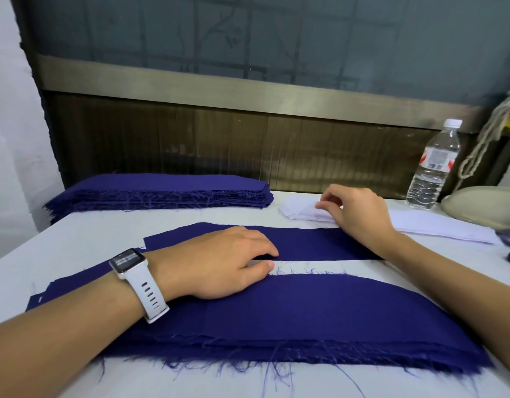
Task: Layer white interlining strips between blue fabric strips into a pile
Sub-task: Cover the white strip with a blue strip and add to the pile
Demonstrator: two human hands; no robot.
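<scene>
Step in hand, by my read: pull one sheet off the white interlining strips (437,225) and lay it on the front pile (320,317).

- Right hand (354,211) was at the stack's left end, at the back right of the table (104,225). Its fingers (328,196) were curled, with thumb and index tip meeting on the top edge. It looked like a pinch on the top sheet.
- Left hand (225,259) lay flat on the loose blue strip (320,242) just behind the pile, fingers straight and together, pressing down.
- Blue supply stack (167,191) sat back left, well apart from both hands.

To do it well:
- Peel at the corner so only one sheet lifts; thin interlining probably clings.
- Keep the left hand down so the blue doesn't skew.
- Square the edges before release.
- Mind the frayed threads along the pile's edges.

I could not tell whether the white band between the blue strip and the pile was table or interlining.
</scene>
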